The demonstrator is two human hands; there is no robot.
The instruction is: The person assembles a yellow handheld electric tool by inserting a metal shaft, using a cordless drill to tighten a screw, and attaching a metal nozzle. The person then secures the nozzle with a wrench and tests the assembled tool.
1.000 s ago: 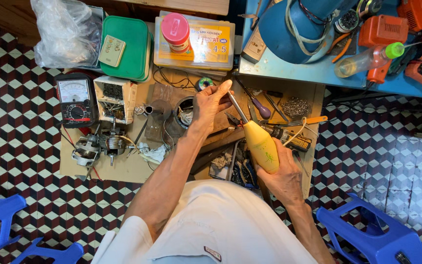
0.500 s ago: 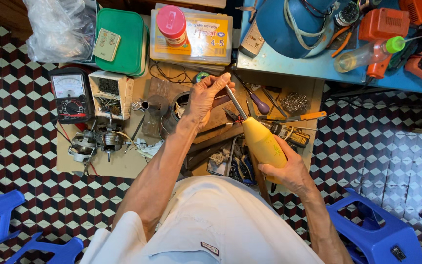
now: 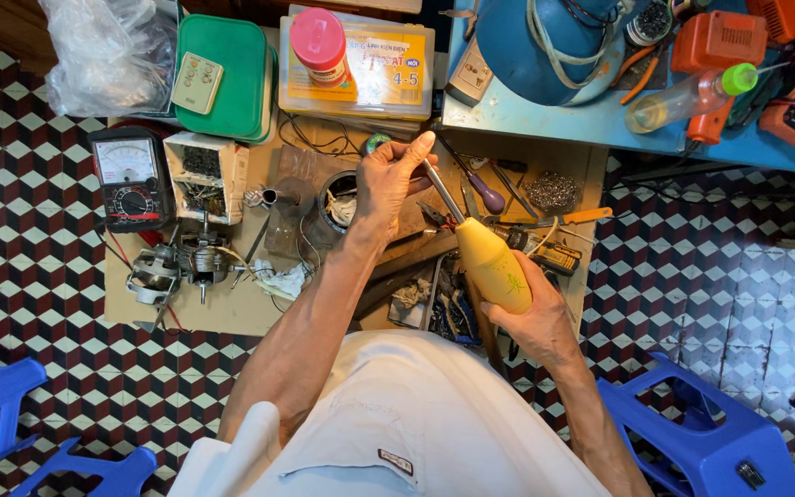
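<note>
R hand (image 3: pixel 534 317) is clenched round the fat yellow handle of a screwdriver (image 3: pixel 492 264), centre of frame, just right of middle. The steel shaft runs up and left from the handle to the L hand (image 3: pixel 388 179), whose grip pinches the far end of the shaft between thumb and fingertips, near the top centre. So the tool is held off the work surface at both ends, slanting over the clutter.

Under it: a brown cardboard sheet (image 3: pixel 232 308) laid on the tiled floor, w/ pliers, small screwdrivers incl. a purple-handled one (image 3: pixel 488 194), a tangle of steel wool (image 3: pixel 552 190) and an orange-handled tool (image 3: pixel 586 216). Left of the L forearm sits a small motor (image 3: pixel 181 267) w/ loose wires; above that an analogue multimeter (image 3: pixel 127 179) and a white box of bits (image 3: pixel 202 175). Upper frame: green lidded box (image 3: pixel 223 74), clear parts case w/ yellow label (image 3: pixel 361 69), pink-capped jar (image 3: pixel 317 41). Upper right, a blue tabletop (image 3: pixel 545 115) carries a plastic bottle w/ green cap (image 3: pixel 683 97) and an orange device (image 3: pixel 718 39).

Risks, as I judge it: the tip sits right in the L fingers, so a push or twist from the R hand could jab or slip against the skin. A dropped tool would land among loose parts and scatter them.

Hard to tell: the tip itself is hidden by the L fingers, so blade type is unclear, and whether anything small is held there too. Stuff beneath the R wrist is a dark jumble. Blue stools are cut off at the lower corners.
</note>
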